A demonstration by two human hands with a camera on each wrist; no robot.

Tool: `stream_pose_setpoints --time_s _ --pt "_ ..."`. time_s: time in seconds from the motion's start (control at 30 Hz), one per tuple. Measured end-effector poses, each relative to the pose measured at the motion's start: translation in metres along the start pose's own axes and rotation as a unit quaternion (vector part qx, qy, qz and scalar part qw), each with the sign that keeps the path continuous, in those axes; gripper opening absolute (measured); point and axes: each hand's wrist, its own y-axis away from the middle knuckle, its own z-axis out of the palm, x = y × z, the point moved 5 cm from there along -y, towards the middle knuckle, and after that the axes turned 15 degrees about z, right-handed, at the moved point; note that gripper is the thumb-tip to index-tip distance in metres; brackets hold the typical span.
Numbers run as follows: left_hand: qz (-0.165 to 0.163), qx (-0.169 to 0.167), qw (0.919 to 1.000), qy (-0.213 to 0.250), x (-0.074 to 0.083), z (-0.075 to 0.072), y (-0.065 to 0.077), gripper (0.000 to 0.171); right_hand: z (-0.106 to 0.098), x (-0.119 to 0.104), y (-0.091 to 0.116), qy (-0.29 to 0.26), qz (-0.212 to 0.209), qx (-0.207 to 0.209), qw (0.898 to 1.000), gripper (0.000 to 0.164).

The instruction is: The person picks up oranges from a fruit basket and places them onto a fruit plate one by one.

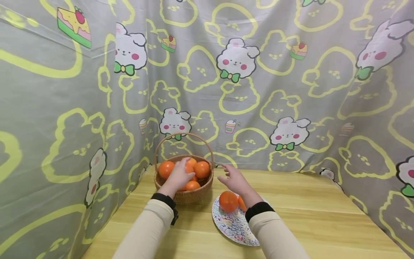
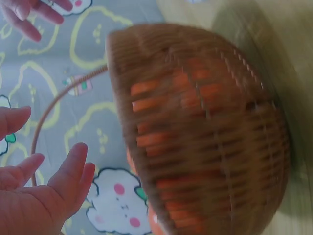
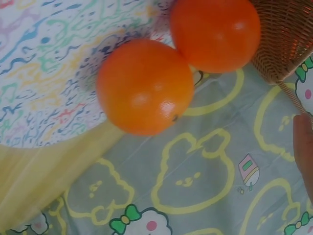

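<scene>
Currently: left hand (image 1: 179, 175) over the wicker basket (image 1: 193, 196), right hand (image 1: 235, 181) off its right side, both empty.

Left: fingers loosely bent and spread, thumb well away from them, nothing between. From the head view it sits above the near-left part of the fruit pile. Can't tell if a fingertip touches fruit; the left wrist view is blurred and shows mostly basket wall.

Right: half-open, fingers apart and pointing toward the basket, nothing in hold. It's in the air past the far edge of the patterned plate (image 1: 234, 230), with my forearm crossing above the plate's right side.

Fruit: several oranges (image 1: 202, 169) piled in the basket, partly hidden by my left hand. Two more sit on the far part of the plate: one orange (image 1: 228, 201) in plain view, a second orange (image 1: 242, 204) mostly behind my right forearm.

Key geometry: basket is left of the plate and farther from me. Left hand is clearly nearer the piled fruit; right hand is across a gap from the rim. Fruit is round, so no long axis to line up with. The basket handle (image 1: 184, 133) arches left to right, beyond my left hand in the head view.
</scene>
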Motion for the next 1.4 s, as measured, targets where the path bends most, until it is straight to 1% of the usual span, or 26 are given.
stream_pose_setpoints --time_s 0.1,0.3,0.37,0.53,0.6,0.7,0.87,0.97,1.07,1.17,1.3,1.4 --pt "-0.006 0.002 1.0000 0.001 -0.007 -0.009 0.003 0.064 0.006 -0.006 -0.002 -0.011 -0.004 -0.006 1.000 0.056" --pt "-0.016 0.006 0.9992 0.036 -0.020 -0.020 0.010 0.061 0.019 -0.017 -0.006 -0.014 -0.010 -0.020 1.000 0.057" --pt "-0.012 0.012 0.9993 0.034 -0.024 -0.024 0.011 0.061 0.024 -0.022 -0.008 -0.013 -0.013 -0.023 1.000 0.056" --pt "-0.016 0.024 0.9996 -0.005 -0.035 -0.033 0.011 0.063 0.029 -0.031 -0.011 -0.013 -0.022 -0.016 1.000 0.055" --pt "-0.024 0.029 0.9993 -0.008 -0.039 -0.036 0.012 0.063 0.031 -0.033 -0.013 -0.009 -0.025 -0.014 1.000 0.054" --pt "-0.032 0.032 0.9990 0.003 -0.044 -0.039 0.012 0.064 0.036 -0.034 -0.016 -0.006 -0.026 -0.016 1.000 0.054" --pt "-0.045 0.022 0.9987 0.003 -0.051 -0.041 0.014 0.065 0.042 -0.037 -0.021 -0.010 -0.032 -0.022 0.999 0.053" --pt "-0.045 0.018 0.9988 0.001 -0.055 -0.040 0.015 0.064 0.046 -0.038 -0.022 -0.023 -0.033 -0.032 0.999 0.054" --pt "-0.032 0.016 0.9993 -0.003 -0.059 -0.037 0.016 0.060 0.051 -0.039 -0.022 -0.028 -0.036 -0.040 0.998 0.055" --pt "-0.001 0.006 0.9995 -0.032 -0.062 -0.033 0.016 0.054 0.058 -0.040 -0.022 -0.024 -0.038 -0.052 0.998 0.056" --pt "0.045 -0.027 0.9960 -0.072 -0.065 -0.024 0.016 0.043 0.069 -0.043 -0.021 -0.008 -0.044 -0.062 0.997 0.057" --pt "0.060 -0.055 0.9934 -0.081 -0.065 -0.017 0.016 0.032 0.077 -0.046 -0.020 0.002 -0.058 -0.063 0.996 0.057"
